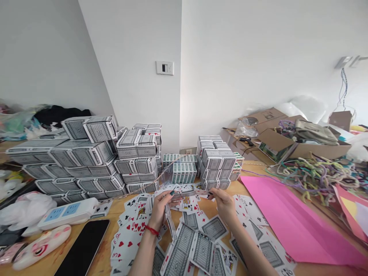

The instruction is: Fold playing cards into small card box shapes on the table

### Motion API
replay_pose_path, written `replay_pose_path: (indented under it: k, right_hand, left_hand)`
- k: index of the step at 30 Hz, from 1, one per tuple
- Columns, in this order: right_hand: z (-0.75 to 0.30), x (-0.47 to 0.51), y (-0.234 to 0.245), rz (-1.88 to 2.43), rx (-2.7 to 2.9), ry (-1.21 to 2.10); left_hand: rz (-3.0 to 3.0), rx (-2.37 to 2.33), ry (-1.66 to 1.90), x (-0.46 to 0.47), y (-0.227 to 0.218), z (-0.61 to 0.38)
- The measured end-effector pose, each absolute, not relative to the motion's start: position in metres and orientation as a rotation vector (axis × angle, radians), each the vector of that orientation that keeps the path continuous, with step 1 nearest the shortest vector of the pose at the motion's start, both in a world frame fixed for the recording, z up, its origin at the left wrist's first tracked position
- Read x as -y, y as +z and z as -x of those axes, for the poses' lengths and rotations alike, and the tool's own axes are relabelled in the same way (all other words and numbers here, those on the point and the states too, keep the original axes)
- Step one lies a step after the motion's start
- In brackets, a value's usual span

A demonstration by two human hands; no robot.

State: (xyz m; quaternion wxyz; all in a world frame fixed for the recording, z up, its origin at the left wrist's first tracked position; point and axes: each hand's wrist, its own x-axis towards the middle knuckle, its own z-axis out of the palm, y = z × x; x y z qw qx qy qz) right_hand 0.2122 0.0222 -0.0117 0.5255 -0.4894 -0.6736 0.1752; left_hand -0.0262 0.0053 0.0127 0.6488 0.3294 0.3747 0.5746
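Closest to me, grey-backed cards [202,251] overlap between my forearms, beside a longer folded piece [179,245] that slants away toward my left hand [159,207]. That hand is closed in a pinch on the left end of a folded card strip [186,194], while my right hand [225,206], thumb drawn in against forefinger, has the other end. The strip is in front of me, over the spread cards, its long axis running side to side and its thin edge mostly toward me. Grey pattern and white border show on it; finer detail is too small to read. Under my left palm a narrow doubled card [170,222] points down toward me. Face-up cards [126,245], many of them hearts, fan out to the left on the wooden table [102,253], near a black phone [83,245] and a white power strip [69,212]. Pink paper [290,218] lies to the right. Card blocks [100,128] stand stacked farther back, tangled fuzzy stems [310,172] sit far right, and a pale wall [135,30] rises behind.
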Motion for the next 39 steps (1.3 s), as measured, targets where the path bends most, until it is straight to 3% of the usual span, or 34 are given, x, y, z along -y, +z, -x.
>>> replay_pose_path:
  k: [39]
  right_hand:
    - [-0.221,-0.027,-0.016,1.118,1.851,0.358]
  left_hand:
    - [-0.831,-0.924,1.108,-0.005,0.014,0.034]
